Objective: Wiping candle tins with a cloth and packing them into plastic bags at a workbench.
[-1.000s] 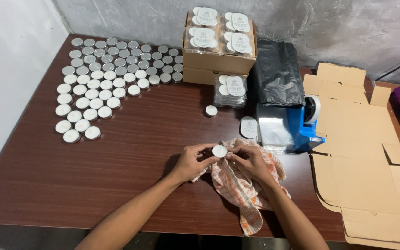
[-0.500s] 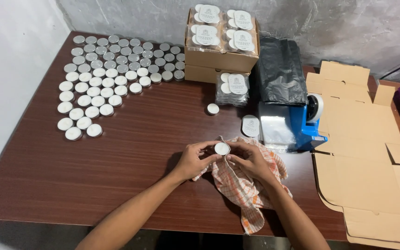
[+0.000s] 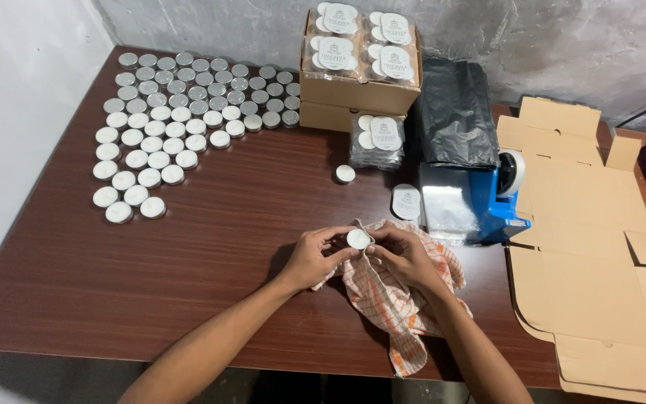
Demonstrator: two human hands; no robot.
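Both hands meet over the orange checked cloth (image 3: 398, 299) at the near edge of the brown table (image 3: 211, 247). The left hand (image 3: 314, 258) and right hand (image 3: 405, 258) pinch one small white tealight (image 3: 357, 239) between their fingertips, fingers curled close around its rim, the cloth bunched beneath. Far left, rows of tealights (image 3: 173, 120) cover the tabletop. One loose tealight (image 3: 345, 173) sits alone ahead, near the cardboard boxes (image 3: 357, 93), the blue tape dispenser (image 3: 487, 206) to the right
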